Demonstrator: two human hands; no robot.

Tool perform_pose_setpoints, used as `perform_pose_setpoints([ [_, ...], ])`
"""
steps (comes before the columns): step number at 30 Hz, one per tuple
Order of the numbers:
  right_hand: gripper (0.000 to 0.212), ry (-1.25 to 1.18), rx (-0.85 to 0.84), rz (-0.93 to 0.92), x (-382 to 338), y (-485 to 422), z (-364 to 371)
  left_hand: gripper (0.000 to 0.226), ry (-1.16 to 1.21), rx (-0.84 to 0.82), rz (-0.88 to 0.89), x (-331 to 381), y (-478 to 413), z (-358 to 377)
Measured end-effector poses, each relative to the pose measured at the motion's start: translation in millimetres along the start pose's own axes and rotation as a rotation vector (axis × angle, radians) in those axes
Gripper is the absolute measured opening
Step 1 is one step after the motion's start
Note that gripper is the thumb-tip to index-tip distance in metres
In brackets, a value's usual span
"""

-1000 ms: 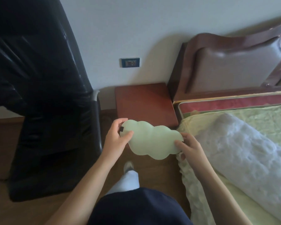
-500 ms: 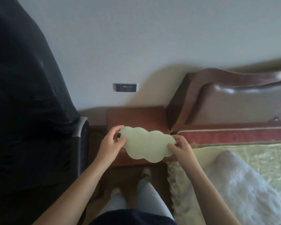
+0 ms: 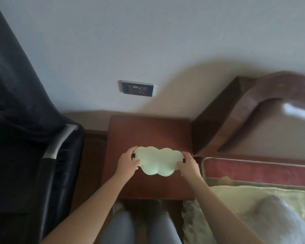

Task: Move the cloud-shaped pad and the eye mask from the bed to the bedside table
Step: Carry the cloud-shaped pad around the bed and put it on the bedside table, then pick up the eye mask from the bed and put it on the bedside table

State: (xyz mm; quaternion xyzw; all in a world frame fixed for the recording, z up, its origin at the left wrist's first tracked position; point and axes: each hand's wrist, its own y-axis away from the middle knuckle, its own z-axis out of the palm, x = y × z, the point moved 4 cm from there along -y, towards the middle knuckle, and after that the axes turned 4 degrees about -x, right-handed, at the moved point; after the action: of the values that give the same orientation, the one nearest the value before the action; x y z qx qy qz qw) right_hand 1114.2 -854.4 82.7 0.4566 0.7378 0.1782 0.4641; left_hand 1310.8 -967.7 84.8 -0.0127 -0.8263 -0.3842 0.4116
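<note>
fingers (image 3: 135,163) pinch both ends of the cloud-shaped pad (image 3: 157,161), apparently above bedside table (image 3: 148,131).

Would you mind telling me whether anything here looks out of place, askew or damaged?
Nothing stands out. The pad is held level over the table, gripped at its ends by the left hand and the right hand, and it looks undamaged. I cannot tell whether it touches the table yet.
</note>
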Motion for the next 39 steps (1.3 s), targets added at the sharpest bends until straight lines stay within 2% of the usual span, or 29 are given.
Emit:
perform_pose_setpoints([
  [5,0.067,-0.056,0.001,0.013,12,-66,29,0.064,-0.078,0.051,0.027,-26,-62,22],
  [11,0.062,-0.065,0.041,-0.052,10,-112,49,0.055,-0.104,0.1,0.049,-42,-114,21],
  [20,0.057,-0.021,0.112,-0.148,-5,-124,50,0.049,-0.297,0.155,0.186,-31,-129,21],
  [24,0.059,0.032,0.14,-0.163,-3,-120,47,0.053,-0.405,0.152,0.159,-28,-131,20],
  [29,0.054,0.109,0.234,-0.141,6,-88,24,0.043,-0.39,0.147,0.043,-16,-114,13],
  [32,0.051,0.174,0.226,-0.172,6,-59,10,0.042,-0.388,0.113,0.049,1,-84,11],
  [36,0.053,0.21,0.237,-0.289,-12,-8,-16,0.047,-0.593,0.098,0.257,48,-26,7],
  [39,0.055,0.177,0.272,-0.354,-31,43,-47,0.059,-0.641,0.025,0.379,94,23,5],
])
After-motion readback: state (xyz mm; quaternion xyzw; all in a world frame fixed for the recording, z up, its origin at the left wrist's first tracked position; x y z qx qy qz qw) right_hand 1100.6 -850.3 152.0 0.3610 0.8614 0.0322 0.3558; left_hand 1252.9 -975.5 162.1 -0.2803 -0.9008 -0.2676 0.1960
